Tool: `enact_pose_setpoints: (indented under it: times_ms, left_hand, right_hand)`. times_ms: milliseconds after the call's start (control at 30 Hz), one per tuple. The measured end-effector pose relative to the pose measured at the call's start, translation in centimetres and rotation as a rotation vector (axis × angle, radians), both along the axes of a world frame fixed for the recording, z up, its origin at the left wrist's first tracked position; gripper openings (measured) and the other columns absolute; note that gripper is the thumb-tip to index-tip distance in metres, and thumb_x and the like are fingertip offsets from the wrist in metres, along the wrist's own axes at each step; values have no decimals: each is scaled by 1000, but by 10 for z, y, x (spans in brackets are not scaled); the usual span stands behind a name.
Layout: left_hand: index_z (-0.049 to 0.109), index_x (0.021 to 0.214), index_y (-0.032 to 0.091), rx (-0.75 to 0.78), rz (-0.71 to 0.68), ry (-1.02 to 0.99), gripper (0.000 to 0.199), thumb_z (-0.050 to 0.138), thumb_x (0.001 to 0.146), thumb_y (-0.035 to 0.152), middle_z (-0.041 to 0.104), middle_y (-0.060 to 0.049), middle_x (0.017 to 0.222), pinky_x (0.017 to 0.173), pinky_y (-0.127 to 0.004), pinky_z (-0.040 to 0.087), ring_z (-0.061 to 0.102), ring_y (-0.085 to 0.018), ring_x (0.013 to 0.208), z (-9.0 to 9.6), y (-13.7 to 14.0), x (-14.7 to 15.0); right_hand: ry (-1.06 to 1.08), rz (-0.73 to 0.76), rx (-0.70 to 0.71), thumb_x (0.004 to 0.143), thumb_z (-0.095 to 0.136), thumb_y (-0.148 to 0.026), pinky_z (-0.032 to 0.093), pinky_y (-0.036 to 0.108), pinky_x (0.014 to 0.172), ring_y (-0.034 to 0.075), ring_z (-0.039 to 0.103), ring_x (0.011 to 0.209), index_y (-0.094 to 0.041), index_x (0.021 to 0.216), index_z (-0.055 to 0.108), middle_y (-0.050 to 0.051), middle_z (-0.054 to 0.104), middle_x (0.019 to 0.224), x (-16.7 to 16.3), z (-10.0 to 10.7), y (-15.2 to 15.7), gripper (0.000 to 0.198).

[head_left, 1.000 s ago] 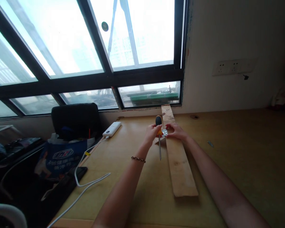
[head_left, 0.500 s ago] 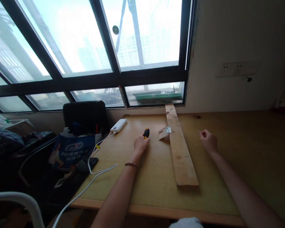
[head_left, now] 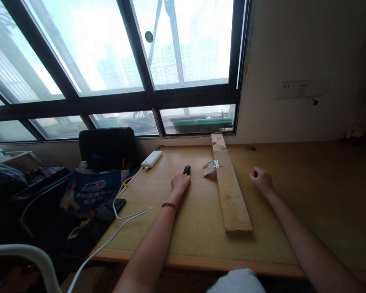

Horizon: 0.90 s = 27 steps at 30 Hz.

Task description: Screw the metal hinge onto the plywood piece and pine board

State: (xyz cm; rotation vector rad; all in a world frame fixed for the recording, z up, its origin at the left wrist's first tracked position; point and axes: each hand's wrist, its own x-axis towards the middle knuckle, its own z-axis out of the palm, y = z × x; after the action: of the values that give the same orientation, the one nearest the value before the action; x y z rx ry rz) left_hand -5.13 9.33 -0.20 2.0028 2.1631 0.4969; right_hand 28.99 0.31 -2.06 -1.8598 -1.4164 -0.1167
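My left hand (head_left: 179,181) is wrapped around a screwdriver (head_left: 187,169), whose black and yellow handle end sticks out past the fingers above the table. To its right a long wooden board (head_left: 234,193) lies lengthwise on the table. A metal hinge (head_left: 215,164) sits at the board's left edge, and a small wooden piece (head_left: 208,169) slants off it on the left. On the board's other side, my right hand (head_left: 261,180) is closed with its fingers curled together. Whatever it may hold is hidden.
A white power bank (head_left: 151,159) lies on the table (head_left: 198,240) at the back left, its white cable (head_left: 122,228) trailing over the left edge. Beyond that edge are a dark chair (head_left: 108,148) and a blue bag (head_left: 93,191). Windows and a wall stand behind.
My right hand has moved slightly left and its fingers are curled more tightly. My left hand keeps the screwdriver in nearly the same place. The view has shifted a little.
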Motion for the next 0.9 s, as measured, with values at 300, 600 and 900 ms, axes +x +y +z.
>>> enact_pose_setpoints:
  times_ms: [300,600,900]
  left_hand:
    - [56,110,14,480,-318,-397,37,49,82,37,54,-15,116,87,-37,46,55,-24,105,73,-81,29]
    - [46,129,22,401,-705,-1104,42,43,87,29,58,-10,121,91,-34,49,55,-23,110,97,-281,56]
    - [45,130,21,625,-753,-931,50,40,86,45,63,-11,112,82,-30,54,61,-22,101,110,-292,50]
  right_hand:
    - [1130,786,161,79,32,-69,31,45,99,23,41,121,-33,114,58,-1,44,136,-102,76,-52,56]
    - [1777,1032,83,75,23,-75,30,45,104,24,35,128,-39,101,66,-7,44,136,-191,124,-194,61]
    - [1936,1044,93,77,30,-72,39,44,99,24,40,125,-37,99,67,-5,47,133,-199,126,-219,55]
